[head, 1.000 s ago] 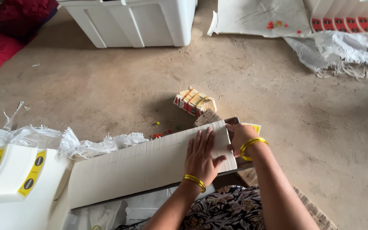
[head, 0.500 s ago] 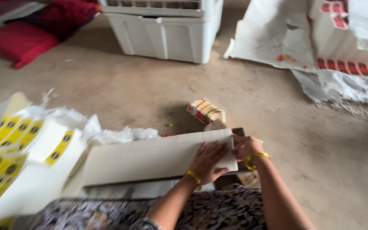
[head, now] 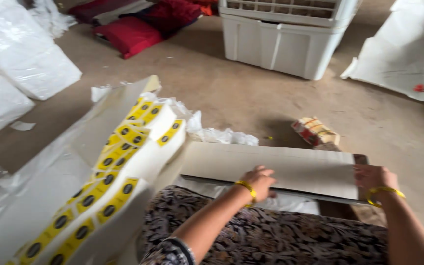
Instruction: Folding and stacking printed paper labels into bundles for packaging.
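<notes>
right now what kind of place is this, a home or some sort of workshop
Most likely a small packing or box-making workroom, perhaps in a home. The person sits on a bare concrete floor, both hands on a flat cardboard sheet, beside stacked white cartons with yellow labels and white plastic crates.
</notes>
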